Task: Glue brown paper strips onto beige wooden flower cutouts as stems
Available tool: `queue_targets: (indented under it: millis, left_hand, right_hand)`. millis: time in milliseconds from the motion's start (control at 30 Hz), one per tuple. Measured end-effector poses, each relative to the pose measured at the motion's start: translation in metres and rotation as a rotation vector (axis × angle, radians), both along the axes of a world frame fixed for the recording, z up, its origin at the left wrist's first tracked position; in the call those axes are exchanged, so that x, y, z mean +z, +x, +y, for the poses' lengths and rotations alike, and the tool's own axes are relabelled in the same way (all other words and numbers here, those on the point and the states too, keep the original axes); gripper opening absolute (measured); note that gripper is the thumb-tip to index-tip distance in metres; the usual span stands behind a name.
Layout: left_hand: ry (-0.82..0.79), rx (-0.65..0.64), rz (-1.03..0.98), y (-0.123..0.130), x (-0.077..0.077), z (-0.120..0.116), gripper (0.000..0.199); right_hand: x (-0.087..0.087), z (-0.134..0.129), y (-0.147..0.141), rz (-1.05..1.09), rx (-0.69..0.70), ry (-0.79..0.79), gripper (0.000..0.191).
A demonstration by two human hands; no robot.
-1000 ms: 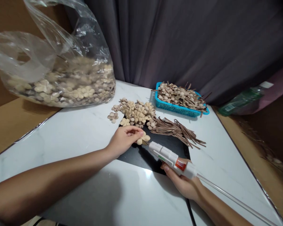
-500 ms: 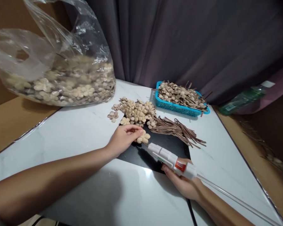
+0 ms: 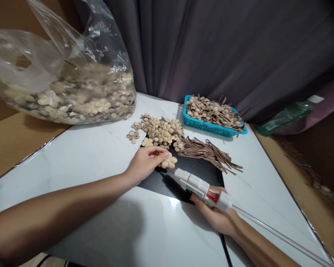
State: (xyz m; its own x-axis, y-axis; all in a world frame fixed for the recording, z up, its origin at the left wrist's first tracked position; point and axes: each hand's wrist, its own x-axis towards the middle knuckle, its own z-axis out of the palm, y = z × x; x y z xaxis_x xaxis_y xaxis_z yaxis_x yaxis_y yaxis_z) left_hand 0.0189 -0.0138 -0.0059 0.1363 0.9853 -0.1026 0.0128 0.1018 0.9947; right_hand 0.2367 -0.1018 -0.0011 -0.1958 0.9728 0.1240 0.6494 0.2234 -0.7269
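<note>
My left hand [image 3: 148,163] pinches a cream flower piece [image 3: 169,161] above the black mat [image 3: 161,185]. A white glue gun [image 3: 193,182] with a red-orange part is gripped in my right hand [image 3: 218,217], its nozzle at the flower's lower edge. From the gun's rear a long clear glue stick [image 3: 278,235] runs to the lower right. Just behind the flower lies a pile of cream and brown flower pieces [image 3: 163,131]. A bundle of thin brown strips [image 3: 208,152] is to its right.
At the left stands a big clear plastic bag [image 3: 86,96] of flower pieces. A blue basket [image 3: 211,128] heaped with flowers and strips sits at the back of the white table [image 3: 100,148]. A green bottle [image 3: 289,115] lies tilted at the right, near a dark curtain [image 3: 211,48].
</note>
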Motion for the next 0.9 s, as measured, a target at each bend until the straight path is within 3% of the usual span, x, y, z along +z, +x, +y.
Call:
queue_targets:
  millis: [333,900]
  left_hand:
    - [0.018,-0.028,0.03,0.0002,0.0017,-0.0007,0.024]
    - [0.029,0.007,0.055,-0.0007,0.0012,0.0003,0.027]
  right_hand:
    - [-0.005,-0.0004,0.0026,0.028,0.0,-0.113,0.031]
    - [-0.0036,-0.0001,0.0031,0.031,-0.012,-0.107,0.031]
